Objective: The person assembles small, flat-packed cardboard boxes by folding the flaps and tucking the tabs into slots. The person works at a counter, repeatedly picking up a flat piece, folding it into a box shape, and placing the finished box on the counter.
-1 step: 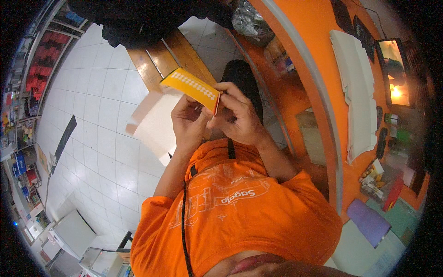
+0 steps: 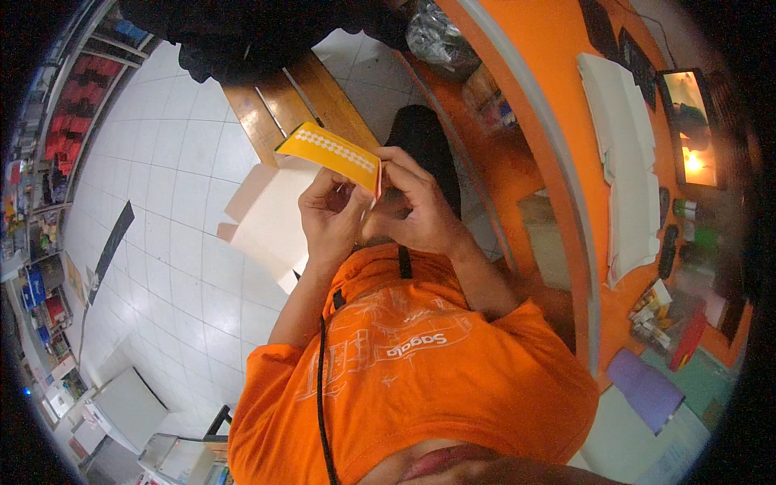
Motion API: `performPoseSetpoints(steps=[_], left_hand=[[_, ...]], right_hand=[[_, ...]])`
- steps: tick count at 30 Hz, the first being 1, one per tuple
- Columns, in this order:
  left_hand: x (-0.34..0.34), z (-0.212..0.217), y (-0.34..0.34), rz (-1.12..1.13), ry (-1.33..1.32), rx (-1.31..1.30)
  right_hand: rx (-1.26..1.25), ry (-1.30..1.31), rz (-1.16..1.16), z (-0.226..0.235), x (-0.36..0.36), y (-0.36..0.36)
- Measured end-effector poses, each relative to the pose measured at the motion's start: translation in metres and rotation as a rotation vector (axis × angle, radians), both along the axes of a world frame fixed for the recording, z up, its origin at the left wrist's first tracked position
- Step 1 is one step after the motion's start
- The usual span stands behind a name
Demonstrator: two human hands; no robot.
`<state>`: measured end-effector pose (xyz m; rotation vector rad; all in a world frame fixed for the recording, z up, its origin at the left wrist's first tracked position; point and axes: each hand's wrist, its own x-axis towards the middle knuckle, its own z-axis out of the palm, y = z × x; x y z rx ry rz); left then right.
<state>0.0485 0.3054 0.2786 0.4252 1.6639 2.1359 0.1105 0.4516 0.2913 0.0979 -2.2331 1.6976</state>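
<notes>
Here's a strip of yellow card [image 2: 327, 153], thin and smooth, bowed into a gentle arc, with a band of white diamond shapes running along its face. It's up in front of the person's lap, slanting down toward its right end. And the right hand [image 2: 422, 200] is right on that end: forefinger stretched along the top corner, thumb bent in below, the fingers closed to a pinch on the edge. Over to the left hand [image 2: 330, 217], tucked just under the strip, fingers curled, thumb drawn in near the forefinger with only a small gap; the tips are partly hidden, so whether they grip the card can't be told. Behind that hand spreads a pale cardboard sheet [image 2: 271, 212], matt and flat, with straight edges and a notched flap at its left side; whether it joins the strip isn't clear. Beyond, glossy wooden slats make a bench [image 2: 279, 101] above pale, shiny floor tiles [image 2: 170, 202], and off right, white flattened cardboard [image 2: 622, 162] lies on the smooth orange counter [image 2: 554, 48].
</notes>
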Motion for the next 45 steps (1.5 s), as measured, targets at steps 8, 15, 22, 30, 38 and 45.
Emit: performPoseSetpoints(steps=[8,15,22,30,38,45], left_hand=[[0.001,0.052,-0.007,-0.026,0.260,-0.417],[0.004,0.018,-0.008,0.100,0.947,-0.834],[0.003,0.013,-0.019,0.125,0.634,-0.551],[0.002,0.000,-0.032,0.072,-0.048,-0.215],[0.005,-0.005,-0.029,0.061,-0.015,-0.135],[-0.001,-0.006,-0.028,0.038,-0.068,-0.002]], right_hand=[[-0.345,-0.221,-0.208,-0.036,-0.008,0.000],[-0.232,-0.264,-0.361,0.000,-0.012,-0.012],[0.342,-0.007,-0.325,0.011,-0.008,-0.004],[0.337,0.068,-0.116,0.012,-0.009,-0.006],[0.181,0.016,-0.136,0.014,-0.008,-0.010],[-0.071,-0.057,-0.094,0.011,-0.008,-0.008]])
